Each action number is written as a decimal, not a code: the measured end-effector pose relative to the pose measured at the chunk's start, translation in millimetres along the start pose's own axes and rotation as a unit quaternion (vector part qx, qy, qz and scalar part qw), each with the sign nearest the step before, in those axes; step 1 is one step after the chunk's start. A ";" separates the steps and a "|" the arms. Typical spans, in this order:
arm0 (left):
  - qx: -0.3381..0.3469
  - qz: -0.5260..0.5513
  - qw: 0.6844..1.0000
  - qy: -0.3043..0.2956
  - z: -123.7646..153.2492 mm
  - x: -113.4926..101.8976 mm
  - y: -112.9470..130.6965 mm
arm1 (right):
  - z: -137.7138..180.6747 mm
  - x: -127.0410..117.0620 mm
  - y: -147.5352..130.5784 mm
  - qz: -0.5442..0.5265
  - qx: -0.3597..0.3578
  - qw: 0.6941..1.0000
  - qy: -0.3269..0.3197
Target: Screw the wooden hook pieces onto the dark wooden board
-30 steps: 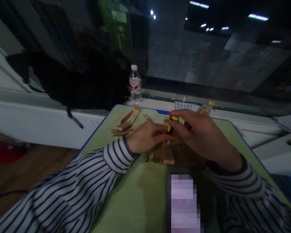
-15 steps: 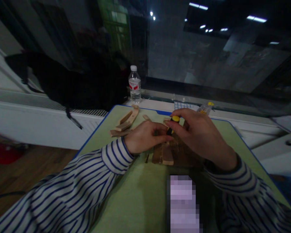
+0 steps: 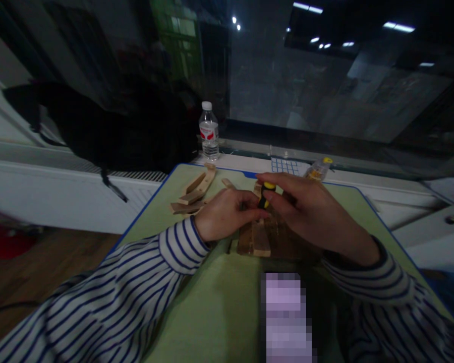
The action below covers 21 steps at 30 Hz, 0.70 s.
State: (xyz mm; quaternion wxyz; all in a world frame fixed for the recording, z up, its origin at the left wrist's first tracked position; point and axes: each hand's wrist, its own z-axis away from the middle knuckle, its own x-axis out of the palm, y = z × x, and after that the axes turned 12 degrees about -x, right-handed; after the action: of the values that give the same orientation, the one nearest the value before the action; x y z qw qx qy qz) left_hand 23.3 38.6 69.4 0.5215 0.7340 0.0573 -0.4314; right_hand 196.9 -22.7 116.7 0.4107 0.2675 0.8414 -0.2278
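Note:
My right hand (image 3: 306, 206) is closed around the yellow-and-black handle of a short screwdriver (image 3: 265, 196), held tilted over the wooden pieces. The tip of the screwdriver is hidden behind my fingers. Just left of it, my left hand (image 3: 227, 214) has thumb and forefinger closed together by the lower end of the handle; what they pinch is hidden. Under both hands lies a brown wooden board (image 3: 287, 242), with a lighter wooden strip (image 3: 261, 241) on top. A small dark screw-like piece (image 3: 230, 247) rests left of the board.
Several loose wooden parts (image 3: 199, 189) lie at the table's far left. A phone with a blurred screen (image 3: 285, 317) is near the front of the green table (image 3: 196, 307). On the sill stand a water bottle (image 3: 209, 133) and a yellow-capped clear container (image 3: 318, 169). A black bag (image 3: 136, 131) sits left.
My right hand has shifted slightly left and re-gripped the screwdriver handle, which now leans less. My left hand stays almost in place.

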 end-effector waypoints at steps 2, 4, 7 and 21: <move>0.003 -0.001 1.000 -0.014 -0.1 -0.3 0.1 | -0.3 1.8 1.0 0.020 0.015 1.000 0.007; 0.005 -0.007 1.000 -0.028 0.0 -0.6 0.2 | -0.5 3.7 1.4 0.045 0.028 0.999 0.013; 0.007 -0.014 0.999 -0.044 0.2 -1.0 0.1 | -0.6 5.0 0.6 0.078 0.045 0.996 0.017; 0.020 -0.020 0.998 -0.057 0.5 -1.7 2.9 | -0.3 5.5 1.8 0.109 0.114 0.987 -0.010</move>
State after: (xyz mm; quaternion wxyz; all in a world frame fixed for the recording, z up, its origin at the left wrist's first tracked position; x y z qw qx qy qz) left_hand 23.6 37.5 72.6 0.5005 0.7171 0.0330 -0.4839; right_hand 195.1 -19.7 112.2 0.4085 0.4003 0.7712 -0.2793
